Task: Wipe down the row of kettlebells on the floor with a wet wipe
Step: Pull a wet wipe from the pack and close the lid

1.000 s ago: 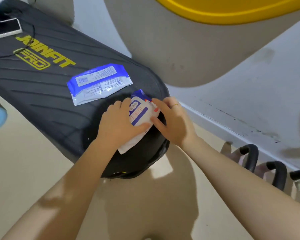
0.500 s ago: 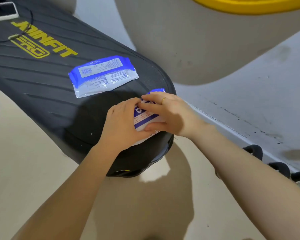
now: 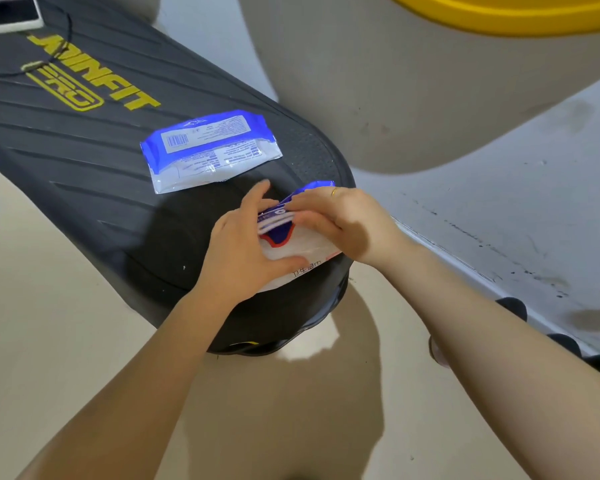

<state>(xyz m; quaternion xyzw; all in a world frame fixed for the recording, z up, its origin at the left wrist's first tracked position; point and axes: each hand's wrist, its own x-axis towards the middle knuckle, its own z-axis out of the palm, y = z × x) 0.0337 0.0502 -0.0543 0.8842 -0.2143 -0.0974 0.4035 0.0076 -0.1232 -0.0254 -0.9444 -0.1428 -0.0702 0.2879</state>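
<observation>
Peeling its flap, both hands' fingers [image 3: 293, 206] grasp the wipe pack [image 3: 293, 249] on the black bench [image 3: 84, 140].

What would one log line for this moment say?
step: opening wipe pack | left hand: steadies pack | right hand: peels flap | spare pack: on black bench | kettlebells: untouched
</observation>
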